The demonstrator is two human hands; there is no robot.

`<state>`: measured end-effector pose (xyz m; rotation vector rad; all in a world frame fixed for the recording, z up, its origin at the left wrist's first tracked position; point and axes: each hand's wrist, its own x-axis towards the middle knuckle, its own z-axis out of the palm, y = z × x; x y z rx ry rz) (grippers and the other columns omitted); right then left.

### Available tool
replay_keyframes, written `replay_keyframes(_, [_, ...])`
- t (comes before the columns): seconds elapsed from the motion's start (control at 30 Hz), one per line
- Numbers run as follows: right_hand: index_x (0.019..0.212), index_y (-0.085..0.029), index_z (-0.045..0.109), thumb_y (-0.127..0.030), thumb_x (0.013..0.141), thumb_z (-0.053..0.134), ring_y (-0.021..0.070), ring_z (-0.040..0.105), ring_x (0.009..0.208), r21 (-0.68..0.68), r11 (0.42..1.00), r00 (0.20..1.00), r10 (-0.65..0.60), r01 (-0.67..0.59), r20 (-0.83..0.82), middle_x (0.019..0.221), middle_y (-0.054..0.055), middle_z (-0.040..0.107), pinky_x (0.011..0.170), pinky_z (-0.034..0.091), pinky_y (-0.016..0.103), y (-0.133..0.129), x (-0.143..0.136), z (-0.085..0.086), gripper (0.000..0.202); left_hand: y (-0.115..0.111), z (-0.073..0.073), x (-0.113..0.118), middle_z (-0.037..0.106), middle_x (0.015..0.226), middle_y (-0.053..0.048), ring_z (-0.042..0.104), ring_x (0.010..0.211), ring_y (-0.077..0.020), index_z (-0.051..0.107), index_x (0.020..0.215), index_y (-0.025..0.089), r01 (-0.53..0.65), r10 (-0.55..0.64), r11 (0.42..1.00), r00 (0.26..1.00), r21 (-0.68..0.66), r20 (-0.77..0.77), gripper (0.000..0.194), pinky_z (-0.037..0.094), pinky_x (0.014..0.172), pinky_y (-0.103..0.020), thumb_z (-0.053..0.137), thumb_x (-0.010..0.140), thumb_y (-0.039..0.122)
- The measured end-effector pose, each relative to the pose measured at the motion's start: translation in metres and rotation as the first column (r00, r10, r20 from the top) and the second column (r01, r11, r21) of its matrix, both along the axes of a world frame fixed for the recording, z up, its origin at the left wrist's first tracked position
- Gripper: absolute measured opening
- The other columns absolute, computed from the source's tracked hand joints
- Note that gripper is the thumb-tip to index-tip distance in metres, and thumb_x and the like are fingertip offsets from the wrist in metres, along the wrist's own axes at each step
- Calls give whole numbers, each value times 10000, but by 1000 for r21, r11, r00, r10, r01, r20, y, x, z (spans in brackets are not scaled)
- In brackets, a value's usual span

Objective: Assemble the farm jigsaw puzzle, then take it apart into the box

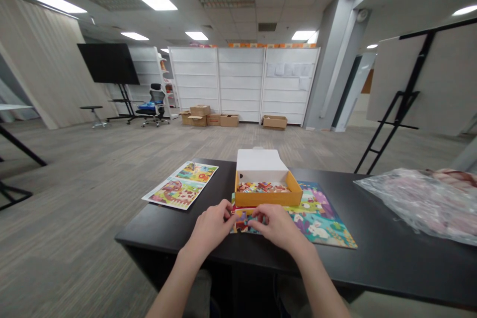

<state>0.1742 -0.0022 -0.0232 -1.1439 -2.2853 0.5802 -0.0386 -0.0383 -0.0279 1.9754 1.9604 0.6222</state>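
Note:
Close together at the table's near edge, both hands work over a partly joined colourful jigsaw puzzle in front of the box. My left hand has its fingers curled, thumb and forefinger on the left part of the puzzle. My right hand is bent over the right side, its thumb and fingers closed on a small puzzle piece, mostly hidden by the fingers. Just beyond the hands, a yellow cardboard box with its white lid raised holds many loose puzzle pieces.
A large illustrated board with rabbits lies partly under the box. A printed picture sheet is at the left of the black table. A clear plastic bag sits at the right. Cardboard boxes stand by the far shelves.

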Motion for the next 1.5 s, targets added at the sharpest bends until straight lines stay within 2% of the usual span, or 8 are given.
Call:
replay_keyframes(0.13, [797,-228,720,-438,786,756,182,628,727,57,998,987,-32,23,160,783,15,719,612,347,270,-8,-15,0,213,2,0,2,753,842,-6,714,805,-195,619,954,233,-45,44,999,999,6,17,117,444,662,-259,565,919,330])
replay_keyframes(0.3, [764,-218,699,-360,776,756,185,639,728,46,998,975,-49,40,215,770,12,727,587,312,267,-11,-22,-1,153,4,0,4,758,828,-16,714,779,-196,640,923,231,-58,57,998,998,14,41,135,448,665,-263,551,929,333])
replay_keyframes(0.53, [756,-211,693,-297,808,693,177,643,710,47,999,985,-24,17,168,738,14,729,602,324,264,-13,-22,-6,101,5,-2,3,731,856,-5,691,775,-181,677,980,250,-4,4,999,1000,38,18,163,447,662,-261,539,936,324])
replay_keyframes(0.7, [833,-217,705,-288,845,647,168,658,705,8,1000,998,-10,9,67,740,10,736,632,372,257,-15,-22,-3,93,4,-5,6,654,1075,-39,674,926,-180,715,1050,272,78,-78,993,997,88,0,241,489,811,-275,519,961,381])
replay_keyframes(1.1, [814,-211,692,-287,887,641,160,655,698,-34,999,999,1,-3,-33,806,20,750,640,410,246,-9,-23,-8,117,1,-3,7,627,1147,-64,635,1042,-209,727,1067,264,161,-163,984,987,73,12,390,480,959,-339,391,1013,453])
replay_keyframes(1.23, [863,-218,699,-308,923,616,188,682,770,-10,1000,1000,-27,27,-3,871,36,767,669,412,260,-10,-22,-7,137,0,-2,6,635,1144,-60,656,999,-200,732,1046,259,188,-195,978,978,90,69,415,488,933,-323,399,1005,504])
replay_keyframes(1.33, [886,-227,703,-314,939,605,196,693,808,-17,999,1000,-31,31,5,908,32,775,680,411,261,-11,-21,-7,142,1,-4,4,658,1078,-52,666,907,-184,734,992,242,204,-215,974,970,100,113,357,504,858,-299,468,978,481])
replay_keyframes(1.5, [857,-236,721,-295,904,642,184,670,736,-26,999,1000,-23,23,15,815,16,756,636,393,250,-12,-18,-8,109,5,-9,0,682,982,-48,653,812,-173,719,997,205,191,-215,973,956,132,201,254,506,737,-275,598,899,405])
